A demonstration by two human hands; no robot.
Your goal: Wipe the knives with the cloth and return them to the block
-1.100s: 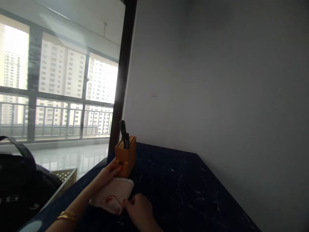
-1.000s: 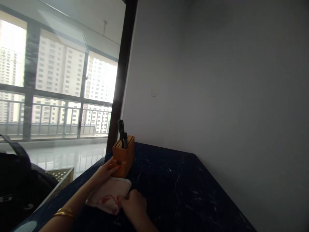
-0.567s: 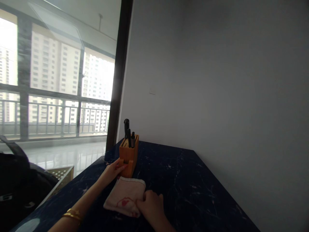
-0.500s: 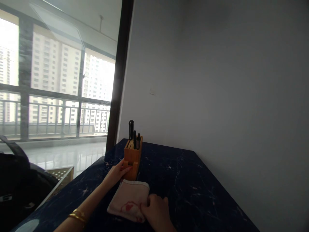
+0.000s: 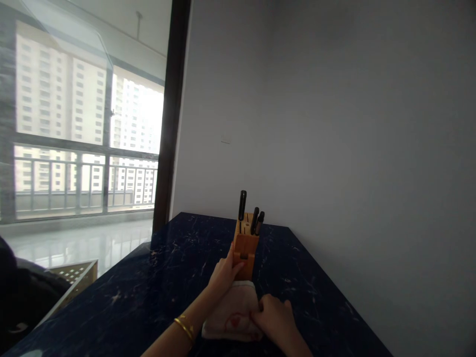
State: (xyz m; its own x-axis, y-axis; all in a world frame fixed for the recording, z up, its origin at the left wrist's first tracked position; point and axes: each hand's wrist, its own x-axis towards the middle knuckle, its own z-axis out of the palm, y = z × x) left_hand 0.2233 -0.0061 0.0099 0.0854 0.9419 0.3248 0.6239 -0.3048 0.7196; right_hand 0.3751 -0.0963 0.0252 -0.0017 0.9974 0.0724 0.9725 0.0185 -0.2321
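My left hand (image 5: 224, 274) rests with its fingers against the front of a wooden knife block (image 5: 245, 246), seeming to hold it. Several dark knife handles (image 5: 252, 216) stick up from the block's slots. Just in front of the block lies a folded pale cloth (image 5: 230, 320) with a red mark on it. My right hand (image 5: 274, 317) pinches the cloth's right side between its fingers. A gold bangle (image 5: 183, 327) circles my left wrist. The block's lower front is partly hidden by my left hand.
The block and cloth stand on a dark marble-veined countertop (image 5: 174, 267), with a grey wall (image 5: 334, 148) along its right side. A dark door frame (image 5: 171, 114) and glazed balcony lie left. At lower left are a perforated metal crate (image 5: 72, 272) and a black bag (image 5: 18, 297).
The view has swung left, so the block and cloth have shifted right in the picture. Both hands stay on the same things, and the block looks more front-on.
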